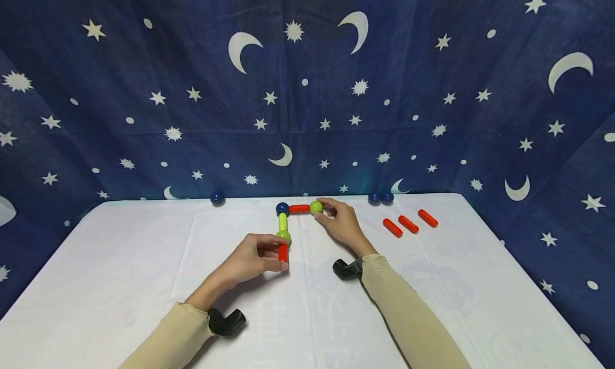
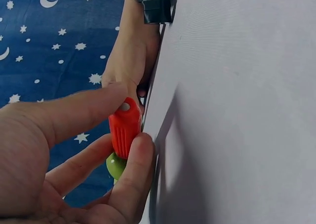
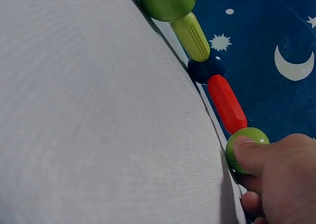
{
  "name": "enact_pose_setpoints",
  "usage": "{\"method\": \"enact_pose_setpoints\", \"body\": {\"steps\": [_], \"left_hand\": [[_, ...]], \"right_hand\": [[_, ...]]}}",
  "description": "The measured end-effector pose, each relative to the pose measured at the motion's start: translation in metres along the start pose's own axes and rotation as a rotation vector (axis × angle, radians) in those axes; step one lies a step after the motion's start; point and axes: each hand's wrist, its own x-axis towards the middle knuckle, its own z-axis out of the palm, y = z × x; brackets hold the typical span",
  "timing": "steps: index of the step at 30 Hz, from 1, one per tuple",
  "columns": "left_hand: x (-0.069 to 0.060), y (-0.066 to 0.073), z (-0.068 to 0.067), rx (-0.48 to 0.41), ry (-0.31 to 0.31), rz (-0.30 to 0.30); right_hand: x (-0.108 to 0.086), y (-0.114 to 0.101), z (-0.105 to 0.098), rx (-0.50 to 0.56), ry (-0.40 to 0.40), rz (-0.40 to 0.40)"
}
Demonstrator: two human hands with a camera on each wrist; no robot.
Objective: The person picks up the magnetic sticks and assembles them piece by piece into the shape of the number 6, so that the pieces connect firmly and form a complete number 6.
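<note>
A chain of toy rods and balls lies on the table. From a dark blue ball [image 1: 282, 208], a red rod [image 1: 299, 209] runs right to a green ball [image 3: 249, 133], while a yellow-green rod [image 1: 283, 221] comes toward me to another green ball [image 1: 281, 234]. My left hand [image 1: 251, 258] grips a second red rod [image 2: 125, 130] between thumb and fingers, its far end against that nearer ball; whether they are joined I cannot tell. The right-hand green ball is pinched by my right hand [image 1: 345, 225], thumb across it in the right wrist view.
Several dark blue balls lie along the table's back edge, one at left [image 1: 218, 198] and a pair [image 1: 374, 198] at right. Three loose red rods [image 1: 408, 224] are on the white cloth [image 1: 120, 267] at right. A blue star-patterned curtain [image 1: 307, 107] rises behind.
</note>
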Motion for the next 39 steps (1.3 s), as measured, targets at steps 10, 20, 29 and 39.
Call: {"method": "enact_pose_setpoints", "body": {"steps": [10, 20, 29, 39], "left_hand": [[-0.001, -0.0017, 0.0029, -0.01, 0.027, 0.009], [-0.001, -0.0015, 0.0031, 0.013, 0.057, 0.01], [-0.0009, -0.0025, 0.003, 0.032, 0.037, 0.036], [-0.0004, -0.0002, 0.001, 0.074, 0.013, 0.048]], "right_hand": [[-0.0008, -0.002, -0.0011, 0.001, -0.007, 0.005], [-0.0017, -0.0034, -0.0007, -0.007, -0.016, 0.027], [-0.0014, -0.0036, -0.0007, -0.009, -0.018, 0.026], [-0.001, -0.0049, -0.0022, -0.008, -0.019, 0.04]]}}
